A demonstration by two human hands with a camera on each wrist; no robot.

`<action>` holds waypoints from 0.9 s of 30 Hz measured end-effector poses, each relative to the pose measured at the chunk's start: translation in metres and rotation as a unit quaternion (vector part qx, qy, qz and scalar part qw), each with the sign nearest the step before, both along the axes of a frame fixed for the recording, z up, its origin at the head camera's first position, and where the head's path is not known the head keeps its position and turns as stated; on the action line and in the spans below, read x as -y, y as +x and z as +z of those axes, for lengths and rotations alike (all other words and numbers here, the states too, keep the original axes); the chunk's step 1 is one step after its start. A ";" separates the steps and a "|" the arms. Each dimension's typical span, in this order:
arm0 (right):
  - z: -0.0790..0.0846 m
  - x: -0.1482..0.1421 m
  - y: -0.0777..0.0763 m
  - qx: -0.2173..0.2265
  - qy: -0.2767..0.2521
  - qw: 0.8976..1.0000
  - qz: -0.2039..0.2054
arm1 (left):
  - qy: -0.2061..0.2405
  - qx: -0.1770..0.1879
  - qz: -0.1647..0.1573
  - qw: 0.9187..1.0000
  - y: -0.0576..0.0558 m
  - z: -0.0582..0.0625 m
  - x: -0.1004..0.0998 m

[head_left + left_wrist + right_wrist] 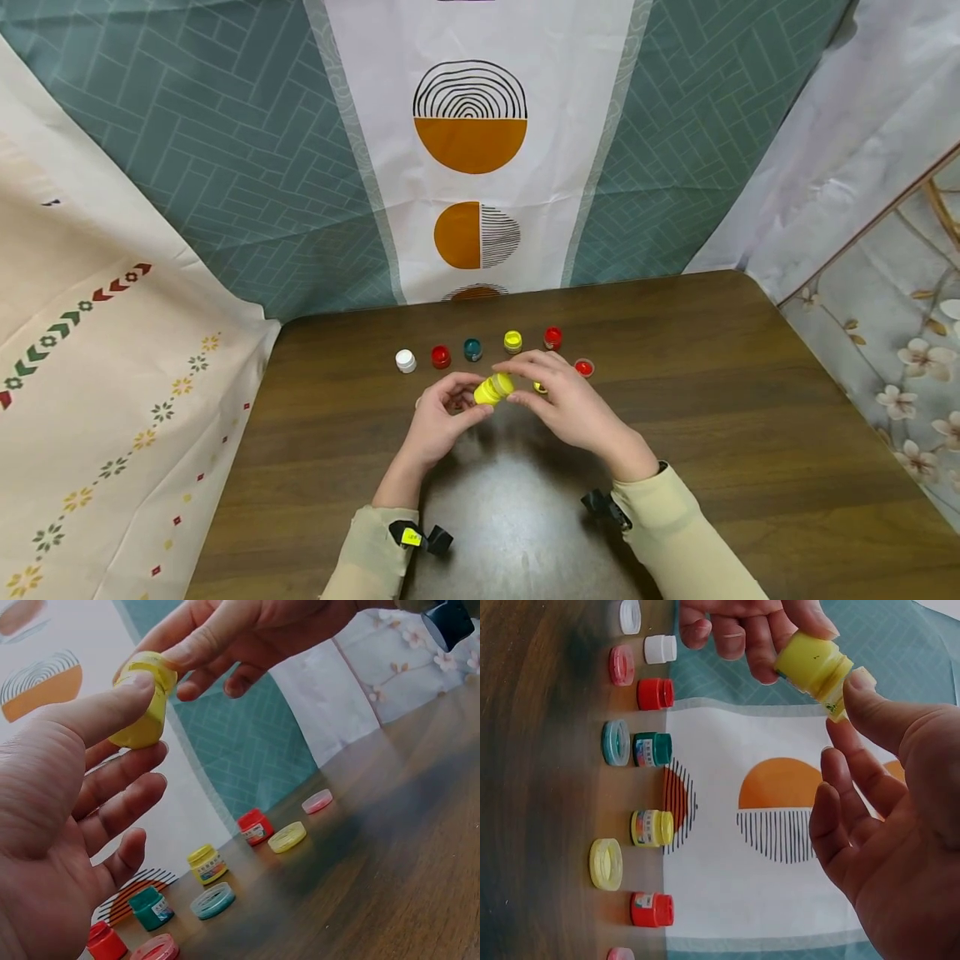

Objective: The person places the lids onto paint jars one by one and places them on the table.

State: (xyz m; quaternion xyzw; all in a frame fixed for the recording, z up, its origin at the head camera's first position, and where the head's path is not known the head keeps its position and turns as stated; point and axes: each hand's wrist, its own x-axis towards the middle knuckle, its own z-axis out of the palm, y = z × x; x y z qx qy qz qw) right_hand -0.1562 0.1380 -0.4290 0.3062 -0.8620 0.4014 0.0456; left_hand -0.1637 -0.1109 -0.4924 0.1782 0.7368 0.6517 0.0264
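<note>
Near the middle of the table, raised above it, my left hand [438, 421] grips a small yellow paint jar [808, 663] by its body between thumb and fingers. The jar is tilted, its neck pointing toward my right hand [570, 404]. Thumb and forefinger of that right hand pinch the jar's translucent yellowish lid [837, 699] at the neck. Whether the lid is loose or seated on the jar I cannot tell. The left hand's other fingers are spread away from the jar in the left wrist view.
Beyond my hands stands a row of small paint jars: white [406, 361], red [441, 357], green [472, 349], yellow [513, 341] and another red [552, 337]. Lids lie before them, including a teal lid [213, 901], a yellow lid [287, 837] and a pinkish-red lid [584, 367].
</note>
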 end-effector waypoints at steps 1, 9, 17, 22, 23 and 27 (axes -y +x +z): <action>0.000 0.000 0.000 0.000 0.001 1.000 0.001 | 0.001 0.000 0.000 1.000 0.000 0.000 0.000; 0.000 0.002 0.000 -0.014 0.006 1.000 0.008 | 0.010 0.011 -0.002 1.000 0.001 -0.003 -0.001; 0.000 0.001 0.000 -0.029 0.028 0.999 0.006 | 0.015 0.013 -0.004 1.000 0.001 -0.005 -0.002; 0.001 0.001 0.002 -0.034 0.041 0.999 -0.002 | 0.022 0.010 -0.009 1.000 0.001 -0.005 -0.002; 0.002 0.001 0.003 -0.036 0.044 0.998 -0.004 | 0.024 0.010 -0.011 1.000 0.001 -0.005 -0.002; 0.001 0.003 0.004 -0.048 0.066 0.997 -0.016 | 0.030 0.010 -0.010 0.999 0.002 -0.006 -0.002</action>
